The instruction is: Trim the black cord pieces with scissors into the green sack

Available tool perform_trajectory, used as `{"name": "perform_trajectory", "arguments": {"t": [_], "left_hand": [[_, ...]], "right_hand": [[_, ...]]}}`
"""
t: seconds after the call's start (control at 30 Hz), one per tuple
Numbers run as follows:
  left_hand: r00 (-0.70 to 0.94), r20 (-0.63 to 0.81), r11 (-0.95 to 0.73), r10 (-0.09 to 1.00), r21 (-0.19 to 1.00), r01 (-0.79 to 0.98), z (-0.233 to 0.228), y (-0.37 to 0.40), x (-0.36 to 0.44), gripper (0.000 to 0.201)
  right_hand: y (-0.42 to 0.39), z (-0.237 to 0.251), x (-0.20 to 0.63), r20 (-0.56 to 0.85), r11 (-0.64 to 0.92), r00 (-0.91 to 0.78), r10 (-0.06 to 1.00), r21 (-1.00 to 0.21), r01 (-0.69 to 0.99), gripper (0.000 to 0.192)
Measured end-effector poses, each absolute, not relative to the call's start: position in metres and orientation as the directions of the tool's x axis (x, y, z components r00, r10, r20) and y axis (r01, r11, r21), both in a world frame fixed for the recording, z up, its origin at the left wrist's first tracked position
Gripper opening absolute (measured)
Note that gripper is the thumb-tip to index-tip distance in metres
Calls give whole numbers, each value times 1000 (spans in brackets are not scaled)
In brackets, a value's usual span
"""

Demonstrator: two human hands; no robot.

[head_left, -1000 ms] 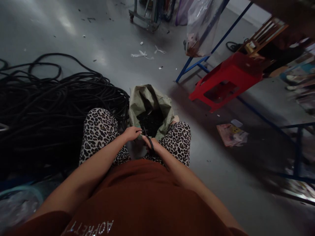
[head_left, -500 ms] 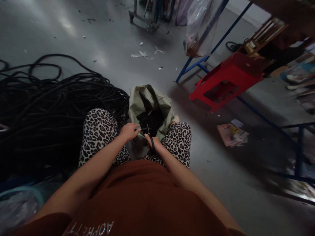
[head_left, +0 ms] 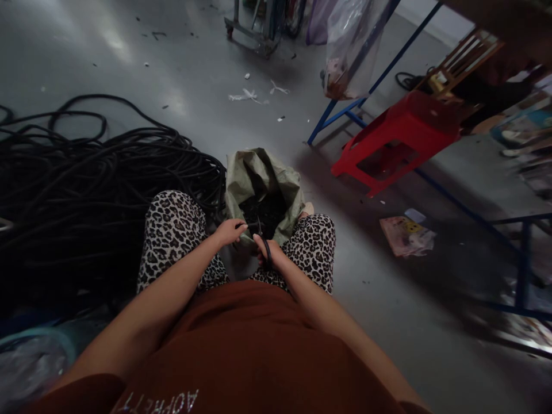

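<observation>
Between my knees stands an open greenish woven sack point(head_left: 294, 183), with many small black pieces point(head_left: 269, 208) inside it. At its near left rim, my left hand point(head_left: 229, 232) is closed, thumb and fingers pinched on the end of a black cord that is mostly hidden by the hand. My right hand point(head_left: 268, 250) grips a pair of scissors point(head_left: 268, 253) with black handles. The narrow blades point up over the sack's mouth, close to the left fingertips. I cannot tell whether the blades touch the cord.
A large tangle of black cord point(head_left: 107, 155) lies on the floor at my left. A red plastic stool point(head_left: 388, 144) lies at the right, beside a blue-legged table frame point(head_left: 322, 122). A pale blue-rimmed basket point(head_left: 64, 339) stands at lower left. White scraps point(head_left: 248, 95) dot the floor ahead.
My left fingers have drawn closer together at the sack's rim. The black cord that reached from them toward the scissors shows less now. My right hand has barely moved.
</observation>
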State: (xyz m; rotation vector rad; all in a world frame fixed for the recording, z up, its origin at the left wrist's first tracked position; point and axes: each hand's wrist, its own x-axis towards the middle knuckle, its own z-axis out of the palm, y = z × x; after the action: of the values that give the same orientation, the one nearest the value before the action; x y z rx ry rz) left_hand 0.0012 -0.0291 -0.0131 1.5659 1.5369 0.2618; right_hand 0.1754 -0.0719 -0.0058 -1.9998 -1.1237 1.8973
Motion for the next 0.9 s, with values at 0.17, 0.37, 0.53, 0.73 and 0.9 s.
{"name": "perform_trajectory", "arguments": {"t": [0.17, 0.37, 0.53, 0.73, 0.9], "left_hand": [[219, -418, 121, 882, 649, 751, -12, -30, 1, 39], [225, -440, 110, 869, 617, 780, -12, -29, 0, 41], [210, -454, 130, 866, 609, 782, -14, -28, -1, 43], [201, -468, 157, 861, 619, 770, -14, -28, 0, 40], [179, -481, 174, 858, 601, 780, -9, -27, 0, 38]], "right_hand": [[-72, -16, 178, -749, -634, -83, 658, -610, 476, 67], [-71, -18, 179, -745, -595, -83, 662, -590, 546, 68], [-70, -14, 180, -740, -571, -76, 669, -576, 585, 68], [-71, -14, 181, -727, -561, -75, 683, -588, 583, 63], [-71, -14, 181, -745, -586, -53, 665, -564, 582, 63]]}}
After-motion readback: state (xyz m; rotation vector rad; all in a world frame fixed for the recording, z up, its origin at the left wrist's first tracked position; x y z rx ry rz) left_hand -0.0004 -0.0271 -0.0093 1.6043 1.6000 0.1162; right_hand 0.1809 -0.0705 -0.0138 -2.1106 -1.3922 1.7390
